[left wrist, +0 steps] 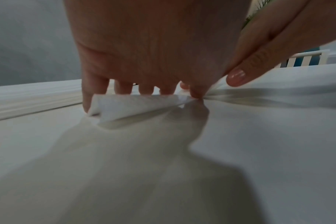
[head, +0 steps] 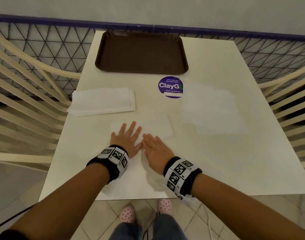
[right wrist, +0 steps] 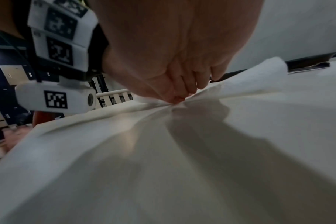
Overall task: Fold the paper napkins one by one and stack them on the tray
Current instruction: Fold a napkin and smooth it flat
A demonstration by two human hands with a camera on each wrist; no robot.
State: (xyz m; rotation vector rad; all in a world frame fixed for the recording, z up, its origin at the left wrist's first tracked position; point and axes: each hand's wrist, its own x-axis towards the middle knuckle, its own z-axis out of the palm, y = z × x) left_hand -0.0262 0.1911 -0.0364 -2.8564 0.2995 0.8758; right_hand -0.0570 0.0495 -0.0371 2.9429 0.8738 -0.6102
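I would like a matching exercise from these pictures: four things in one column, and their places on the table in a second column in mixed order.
Things:
1. tray
2. stack of napkins
3. round purple sticker
4. napkin being folded

Places:
A. under both hands, near edge
B. far end of the table
C. left side, overhanging the table edge
D. between the tray and the unfolded napkin at right

Pairs: 1-B, 2-C, 3-D, 4-A

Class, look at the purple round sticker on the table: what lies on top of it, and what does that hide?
A flat white napkin overlaps the sticker's right edge, cutting off the end of its logo. The covered letters cannot be read. Nothing else lies on it.
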